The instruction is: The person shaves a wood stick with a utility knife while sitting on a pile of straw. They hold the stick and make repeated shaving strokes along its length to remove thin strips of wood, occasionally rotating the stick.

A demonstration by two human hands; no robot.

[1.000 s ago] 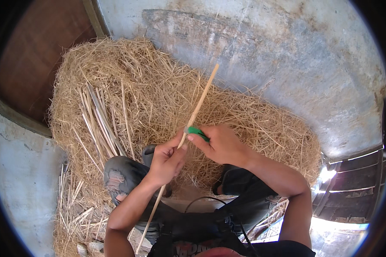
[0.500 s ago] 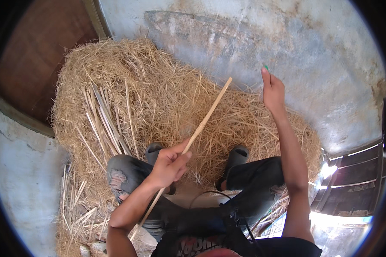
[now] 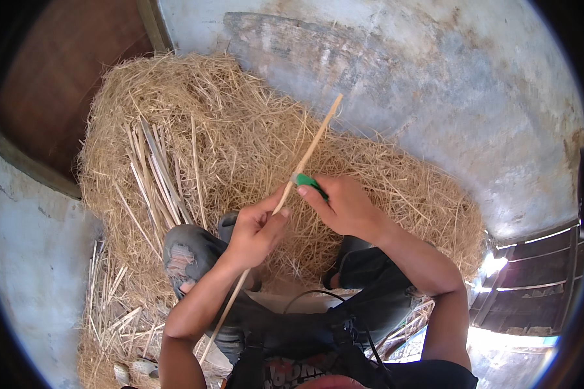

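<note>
Half a second ago the right hand [image 3: 347, 207] was flung out far to the right, up toward the wall; now it is back at the middle, against the long bamboo strip [image 3: 285, 198], much as it was a second ago. It is clenched around a small green-handled tool [image 3: 308, 183], probably a knife, though the blade is too small to make out. The green end touches the strip just above the left hand [image 3: 253, 230].

The left hand is closed on the strip at about its middle, thumb on top. The strip runs on a slant: its far end points up and right over the straw, and its near end drops down and left past the left forearm toward the floor. Its tilt is nearly the same as before.

The straw heap [image 3: 175, 110] fills the far and left of the scene and stops against the grey plastered wall [image 3: 435, 97] behind and a brown wooden panel [image 3: 52, 78] at the far left. A bundle of cut bamboo strips [image 3: 159, 175] lies on the heap to the left of the hands, well apart from them. More slivers litter the floor at the near left. The person's knees sit just below the hands. Open room lies above the straw to the right of the strip.
</note>
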